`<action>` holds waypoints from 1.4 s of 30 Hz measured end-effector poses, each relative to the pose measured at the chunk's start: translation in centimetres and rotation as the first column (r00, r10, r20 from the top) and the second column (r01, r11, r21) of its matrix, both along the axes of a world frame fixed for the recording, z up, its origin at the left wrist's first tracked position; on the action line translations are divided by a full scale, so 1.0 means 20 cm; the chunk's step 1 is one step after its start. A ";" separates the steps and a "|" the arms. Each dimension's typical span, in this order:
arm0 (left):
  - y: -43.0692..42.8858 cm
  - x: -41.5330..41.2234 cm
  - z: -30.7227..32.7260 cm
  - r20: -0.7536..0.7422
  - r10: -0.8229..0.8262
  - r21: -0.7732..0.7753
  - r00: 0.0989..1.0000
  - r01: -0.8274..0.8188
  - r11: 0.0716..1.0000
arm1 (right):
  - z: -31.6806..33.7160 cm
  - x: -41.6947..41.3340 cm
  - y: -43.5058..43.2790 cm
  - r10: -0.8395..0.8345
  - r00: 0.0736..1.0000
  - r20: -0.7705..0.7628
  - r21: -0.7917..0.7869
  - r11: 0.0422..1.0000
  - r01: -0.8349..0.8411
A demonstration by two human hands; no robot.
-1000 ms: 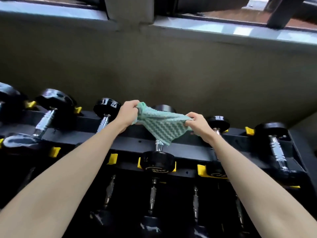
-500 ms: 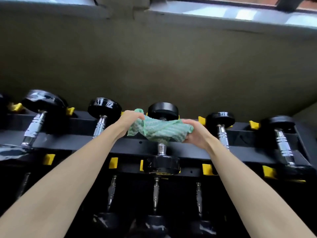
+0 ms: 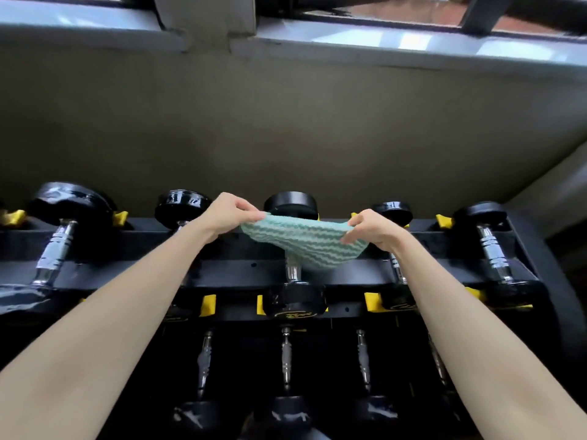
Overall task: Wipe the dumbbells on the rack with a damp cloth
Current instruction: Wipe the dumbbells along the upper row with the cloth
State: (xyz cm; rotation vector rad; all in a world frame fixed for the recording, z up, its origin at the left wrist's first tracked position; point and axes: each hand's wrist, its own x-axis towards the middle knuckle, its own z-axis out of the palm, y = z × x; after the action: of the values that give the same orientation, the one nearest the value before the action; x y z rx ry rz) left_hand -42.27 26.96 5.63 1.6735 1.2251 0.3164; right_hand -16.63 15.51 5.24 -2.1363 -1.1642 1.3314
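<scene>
A green cloth (image 3: 305, 244) with a wavy pattern hangs stretched between my two hands above the top tier of the black rack (image 3: 238, 271). My left hand (image 3: 230, 212) pinches its left edge and my right hand (image 3: 370, 228) pinches its right edge. Right under the cloth lies the middle dumbbell (image 3: 293, 296), black heads and chrome handle, its upper handle hidden by the cloth. Its far head (image 3: 290, 203) shows above the cloth. More dumbbells lie left (image 3: 57, 249) and right (image 3: 494, 252) on the same tier.
A lower tier holds several more dumbbells (image 3: 286, 360) under my forearms. Yellow saddles (image 3: 208, 304) mark each slot. A beige wall (image 3: 286, 128) rises close behind the rack, with a window sill (image 3: 381, 42) above. The rack's right end post (image 3: 540, 265) stands near a side wall.
The cloth was bunched between my hands half a second ago; now my hands have pulled apart and it is spread out flat. The camera has tilted up slightly.
</scene>
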 end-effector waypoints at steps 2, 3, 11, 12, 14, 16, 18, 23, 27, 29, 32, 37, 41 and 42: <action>-0.01 -0.01 0.04 -0.143 -0.123 0.037 0.982 0.130 0.991 | 0.02 -0.03 -0.01 -0.117 0.993 0.005 0.128 0.985 0.116; -0.01 0.00 0.05 -0.178 -0.143 0.054 0.974 0.154 0.987 | 0.04 -0.05 -0.01 -0.187 0.979 -0.087 0.182 0.963 0.200; 0.05 0.05 -0.06 -0.052 0.085 -0.176 0.995 -0.093 0.980 | -0.15 -0.08 0.12 -0.417 0.873 -0.252 0.102 0.886 0.453; 0.06 0.06 -0.13 -0.092 0.137 -0.153 0.986 -0.150 0.977 | -0.21 -0.09 0.15 -0.476 0.850 -0.225 0.095 0.858 0.505; 0.05 0.10 -0.25 -0.109 0.286 -0.082 0.952 -0.295 0.952 | -0.34 -0.10 0.19 -0.575 0.805 -0.145 0.149 0.792 0.592; 0.01 0.15 -0.35 -0.022 0.443 -0.005 0.896 -0.443 0.897 | -0.45 -0.14 0.20 -0.592 0.803 -0.066 0.243 0.772 0.588; -0.03 0.18 -0.42 -0.009 0.564 0.120 0.826 -0.559 0.821 | -0.51 -0.19 0.18 -0.507 0.862 0.011 0.292 0.826 0.482; -0.06 0.22 -0.45 -0.154 0.520 0.124 0.840 -0.506 0.854 | -0.52 -0.27 0.18 -0.251 0.968 -0.023 0.186 0.950 0.251; -0.06 0.32 -0.47 0.032 0.406 -0.376 0.913 -0.365 0.851 | -0.51 -0.34 0.25 -0.216 0.960 -0.181 0.078 0.969 0.233; -0.07 0.35 -0.49 0.065 0.349 -0.355 0.935 -0.306 0.884 | -0.50 -0.35 0.26 -0.217 0.943 -0.252 0.047 0.971 0.236; -0.07 0.37 -0.47 0.010 0.270 -0.256 0.963 -0.258 0.931 | -0.47 -0.32 0.25 -0.170 0.933 -0.318 0.014 0.983 0.184; -0.11 0.31 -0.41 -0.071 0.074 -0.345 0.995 -0.094 0.934 | -0.42 -0.29 0.20 -0.008 0.974 -0.226 -0.087 0.996 -0.012; -0.15 0.26 -0.38 -0.241 -0.123 -0.311 0.963 0.044 0.950 | -0.39 -0.31 0.09 0.105 0.985 -0.135 -0.202 0.971 -0.131; -0.16 0.25 -0.37 -0.297 -0.185 -0.305 0.937 0.091 0.948 | -0.39 -0.31 0.07 0.135 0.983 -0.123 -0.230 0.960 -0.161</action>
State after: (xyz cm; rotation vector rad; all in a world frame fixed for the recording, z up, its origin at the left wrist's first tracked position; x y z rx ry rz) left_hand -37.24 23.72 -1.69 1.5836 1.3083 -0.2260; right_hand -22.88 16.81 -2.59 -2.1418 -1.1931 1.7088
